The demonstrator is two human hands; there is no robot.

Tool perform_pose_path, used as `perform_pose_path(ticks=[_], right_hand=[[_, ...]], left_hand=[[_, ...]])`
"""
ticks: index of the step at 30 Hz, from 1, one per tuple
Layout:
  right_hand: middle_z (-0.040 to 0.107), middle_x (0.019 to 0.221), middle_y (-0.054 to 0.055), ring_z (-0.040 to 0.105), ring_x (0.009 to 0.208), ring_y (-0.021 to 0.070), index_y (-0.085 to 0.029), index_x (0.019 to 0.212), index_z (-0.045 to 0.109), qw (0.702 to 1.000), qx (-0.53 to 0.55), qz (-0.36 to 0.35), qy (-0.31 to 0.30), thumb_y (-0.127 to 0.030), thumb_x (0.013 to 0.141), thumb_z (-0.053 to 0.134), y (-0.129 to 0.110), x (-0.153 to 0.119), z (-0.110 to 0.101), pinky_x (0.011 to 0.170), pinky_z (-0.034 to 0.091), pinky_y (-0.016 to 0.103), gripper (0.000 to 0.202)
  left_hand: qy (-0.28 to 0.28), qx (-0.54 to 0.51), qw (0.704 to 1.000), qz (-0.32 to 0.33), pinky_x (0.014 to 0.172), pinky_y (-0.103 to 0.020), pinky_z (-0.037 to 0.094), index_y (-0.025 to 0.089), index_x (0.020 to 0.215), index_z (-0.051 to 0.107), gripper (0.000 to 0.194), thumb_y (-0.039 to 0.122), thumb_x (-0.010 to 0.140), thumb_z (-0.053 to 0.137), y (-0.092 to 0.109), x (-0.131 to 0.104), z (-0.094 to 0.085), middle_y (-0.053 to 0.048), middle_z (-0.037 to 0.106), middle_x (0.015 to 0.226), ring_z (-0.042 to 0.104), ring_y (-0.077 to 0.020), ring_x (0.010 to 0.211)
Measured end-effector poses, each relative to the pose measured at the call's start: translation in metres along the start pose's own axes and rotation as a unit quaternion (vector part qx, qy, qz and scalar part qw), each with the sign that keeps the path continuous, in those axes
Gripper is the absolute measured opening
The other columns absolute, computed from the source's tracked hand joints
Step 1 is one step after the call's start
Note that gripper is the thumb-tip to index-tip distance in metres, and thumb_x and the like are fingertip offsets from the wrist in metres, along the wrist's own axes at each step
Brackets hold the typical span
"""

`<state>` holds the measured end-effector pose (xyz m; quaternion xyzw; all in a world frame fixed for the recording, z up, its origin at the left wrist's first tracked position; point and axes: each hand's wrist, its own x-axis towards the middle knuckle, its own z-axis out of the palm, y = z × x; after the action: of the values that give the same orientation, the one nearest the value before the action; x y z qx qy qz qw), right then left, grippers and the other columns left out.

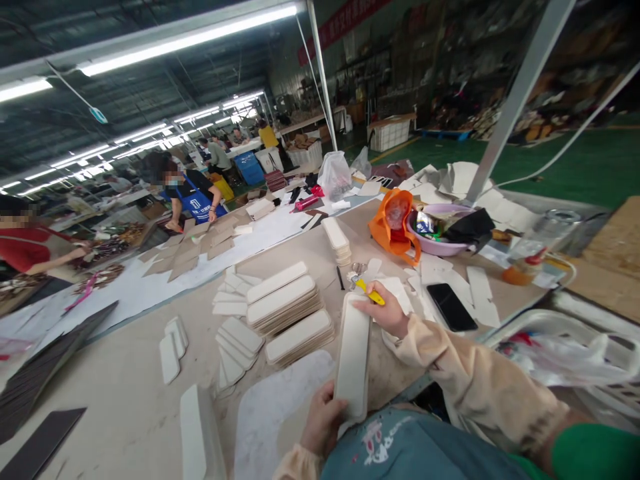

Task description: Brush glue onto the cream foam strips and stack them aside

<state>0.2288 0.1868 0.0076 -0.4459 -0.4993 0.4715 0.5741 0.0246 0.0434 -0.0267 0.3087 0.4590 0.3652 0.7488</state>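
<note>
My left hand (323,415) grips the lower end of a long, pale panel with rounded corners (353,360), thumb on its face. At the panel's upper end, my right hand (387,310) holds a small yellow-handled tool (371,292) between thumb and fingers, its tip by the panel's top edge. The panel is tilted up off the table in front of my apron. Just left of it lie stacks of similar pale panels (283,307). Fanned smaller pieces (240,347) lie further left, and another tall stack (197,433) stands near the front.
Right of my hands are a black phone (451,307), a purple basin (443,247), an orange bag (395,223) and a jar with orange liquid (523,267). A metal post (520,100) rises at the right. Two people work across the table at the left.
</note>
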Motion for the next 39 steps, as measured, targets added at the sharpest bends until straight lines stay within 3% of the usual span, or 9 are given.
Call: perform_pose_path(ticks=[5, 10, 17, 24, 30, 34, 39], right_hand=[[0.032, 0.062, -0.007, 0.028, 0.051, 0.0089, -0.023, 0.077, 0.038, 1.0, -0.02, -0.01, -0.011, -0.039, 0.065, 0.075, -0.007, 0.0, 0.007, 0.048, 0.023, 0.024, 0.042], [0.034, 0.062, -0.007, 0.029, 0.051, 0.0091, -0.024, 0.078, 0.039, 1.0, -0.024, 0.001, -0.02, -0.039, 0.065, 0.075, 0.0, 0.002, 0.01, 0.047, 0.024, 0.024, 0.042], [0.034, 0.061, -0.008, 0.029, 0.052, 0.009, -0.024, 0.077, 0.038, 0.999, -0.025, 0.0, -0.022, -0.038, 0.064, 0.075, 0.005, 0.001, 0.01, 0.048, 0.025, 0.023, 0.042], [0.036, 0.065, -0.007, 0.03, 0.053, 0.0089, -0.024, 0.078, 0.039, 0.999, -0.013, 0.014, -0.028, -0.039, 0.064, 0.076, 0.007, -0.002, 0.017, 0.048, 0.026, 0.022, 0.042], [0.033, 0.062, -0.007, 0.029, 0.052, 0.0089, -0.024, 0.078, 0.039, 0.999, -0.016, 0.014, -0.037, -0.04, 0.065, 0.075, 0.006, -0.003, 0.02, 0.047, 0.025, 0.022, 0.042], [0.034, 0.062, -0.007, 0.03, 0.052, 0.0091, -0.024, 0.079, 0.039, 0.999, -0.014, 0.023, -0.031, -0.04, 0.065, 0.075, 0.008, -0.004, 0.019, 0.047, 0.025, 0.022, 0.042], [0.034, 0.062, -0.007, 0.03, 0.053, 0.0094, -0.024, 0.079, 0.04, 0.998, -0.057, -0.001, -0.005, -0.038, 0.064, 0.075, 0.01, -0.003, 0.012, 0.048, 0.026, 0.023, 0.04]], left_hand=[[-0.025, -0.116, 0.992, -0.038, 0.075, -0.038, 0.049, 0.011, 0.104, 0.063, 0.058, 0.06, 0.073, 0.055, 0.013, 0.005, 0.014, -0.014, 0.069, 0.089, 0.063, -0.0286, 0.088], [-0.031, -0.074, 0.992, -0.098, 0.067, -0.035, 0.05, 0.006, 0.101, 0.063, 0.058, 0.057, 0.073, 0.058, 0.018, 0.013, 0.022, -0.016, 0.069, 0.081, 0.066, -0.0255, 0.075], [0.017, 0.003, 0.998, -0.054, 0.048, -0.024, 0.042, 0.007, 0.083, 0.066, 0.043, 0.047, 0.068, 0.069, 0.01, 0.013, 0.018, -0.008, 0.067, 0.064, 0.057, -0.0139, 0.05], [0.028, 0.011, 1.0, -0.004, 0.054, -0.024, 0.044, 0.01, 0.093, 0.064, 0.04, 0.035, 0.063, 0.075, 0.012, 0.01, 0.021, -0.006, 0.067, 0.074, 0.058, -0.0136, 0.059], [0.039, 0.02, 0.999, 0.008, 0.055, -0.024, 0.044, 0.011, 0.093, 0.064, 0.04, 0.036, 0.063, 0.075, 0.013, 0.007, 0.023, -0.005, 0.066, 0.075, 0.057, -0.0133, 0.061], [0.023, 0.0, 1.0, 0.006, 0.055, -0.024, 0.043, 0.012, 0.094, 0.063, 0.04, 0.038, 0.066, 0.072, 0.009, 0.003, 0.021, -0.005, 0.065, 0.075, 0.056, -0.0135, 0.061], [-0.005, 0.013, 0.999, 0.035, 0.062, -0.026, 0.044, 0.013, 0.099, 0.063, 0.049, 0.033, 0.057, 0.078, 0.0, -0.001, 0.013, -0.006, 0.066, 0.085, 0.057, -0.0165, 0.072]])
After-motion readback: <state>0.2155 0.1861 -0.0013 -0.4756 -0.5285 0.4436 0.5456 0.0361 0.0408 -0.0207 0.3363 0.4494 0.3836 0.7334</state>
